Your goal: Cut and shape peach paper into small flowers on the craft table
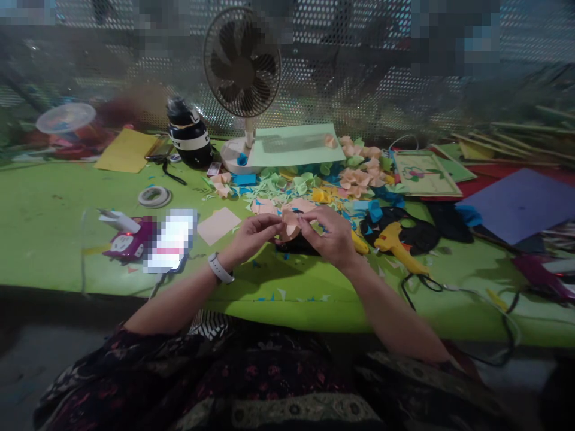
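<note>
A small peach paper flower (291,230) is held up between both hands, just above the green table. My left hand (258,234), with a white watch on its wrist, pinches the left edge of the paper. On the other side, the fingertips of my right hand (331,236) close on its right edge. Dark material lies below the flower, partly covered by the hands. Paper scraps and cut peach pieces (263,206) are spread just beyond the fingers. A yellow glue gun (399,248) rests right of my right hand.
Folded peach flowers (362,173) and green pieces are heaped behind the hands, near a fan (242,63) and a black bottle (191,134). To the left are a tape roll (154,196), a phone (173,239) and a purple extension socket (130,242). Cables (476,293) trail at right.
</note>
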The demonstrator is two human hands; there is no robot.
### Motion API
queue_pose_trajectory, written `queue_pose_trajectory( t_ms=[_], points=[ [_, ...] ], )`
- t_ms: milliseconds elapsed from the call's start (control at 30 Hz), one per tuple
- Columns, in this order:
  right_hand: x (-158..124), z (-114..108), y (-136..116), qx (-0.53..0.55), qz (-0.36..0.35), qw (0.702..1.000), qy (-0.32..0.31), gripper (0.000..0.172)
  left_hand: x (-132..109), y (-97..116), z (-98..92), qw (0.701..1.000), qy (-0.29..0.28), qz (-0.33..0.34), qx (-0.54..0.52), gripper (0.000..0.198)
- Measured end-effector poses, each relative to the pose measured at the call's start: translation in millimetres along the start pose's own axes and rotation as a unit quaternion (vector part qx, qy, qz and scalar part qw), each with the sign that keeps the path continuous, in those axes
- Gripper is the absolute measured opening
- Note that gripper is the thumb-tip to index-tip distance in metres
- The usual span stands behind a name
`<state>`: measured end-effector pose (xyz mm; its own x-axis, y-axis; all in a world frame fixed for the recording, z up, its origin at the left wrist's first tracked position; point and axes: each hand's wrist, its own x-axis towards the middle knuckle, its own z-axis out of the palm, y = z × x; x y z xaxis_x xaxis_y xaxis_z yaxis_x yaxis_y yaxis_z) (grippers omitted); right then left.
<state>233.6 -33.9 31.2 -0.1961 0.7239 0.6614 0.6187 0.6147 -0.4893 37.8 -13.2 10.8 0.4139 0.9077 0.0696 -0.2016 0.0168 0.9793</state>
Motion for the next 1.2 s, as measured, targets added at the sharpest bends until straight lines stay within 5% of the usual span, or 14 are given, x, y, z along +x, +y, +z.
queue_pose_trajectory(
  t_ms=[233,567,1200],
  points=[
    [-0.7,0.8,-1.2,0.058,0.063,0.996,-0.038,0.011,6.1,-4.2,-3.2,0.995,0.045,-0.027,-0.089,0.037],
    [1.2,-1.9,0.0,0.217,0.178,0.956,-0.081,0.016,6.3,-2.5,-7.9,0.992,-0.027,-0.072,-0.101,0.031],
    [0.5,-0.6,-0.9,0.19,0.163,0.965,-0.083,0.017,6.1,-3.6,-8.4,0.995,-0.038,-0.06,-0.069,0.031]
  ],
)
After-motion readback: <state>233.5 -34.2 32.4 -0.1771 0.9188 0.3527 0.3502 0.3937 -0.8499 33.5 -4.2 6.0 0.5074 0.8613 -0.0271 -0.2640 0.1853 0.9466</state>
